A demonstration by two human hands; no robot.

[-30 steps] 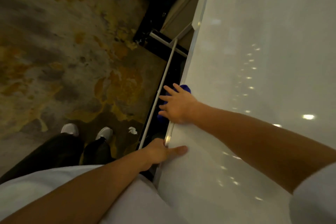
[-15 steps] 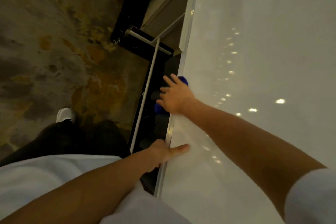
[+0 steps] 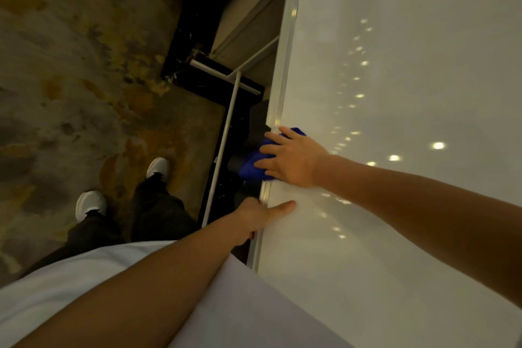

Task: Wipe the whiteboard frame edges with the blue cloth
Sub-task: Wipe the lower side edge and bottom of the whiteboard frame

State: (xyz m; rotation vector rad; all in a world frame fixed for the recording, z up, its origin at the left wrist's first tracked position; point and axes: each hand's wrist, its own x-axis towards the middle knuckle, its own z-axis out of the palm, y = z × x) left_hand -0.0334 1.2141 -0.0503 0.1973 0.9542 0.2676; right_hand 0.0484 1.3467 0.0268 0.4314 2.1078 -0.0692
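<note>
The whiteboard fills the right side, its metal frame edge running down the middle of the view. My right hand presses the blue cloth flat over that edge, fingers spread across it; the cloth wraps around to the side of the frame. Just below, my left hand grips the same edge, its thumb lying on the board's white face and its fingers hidden behind the frame.
A white stand bar runs down beside the frame, over a dark base. Patterned carpet covers the floor at left. My white shoes and dark trousers stand close to the stand.
The view has shifted, and both shoes now show. My right hand with the cloth sits slightly nearer my left hand on the edge. The left hand keeps its grip.
</note>
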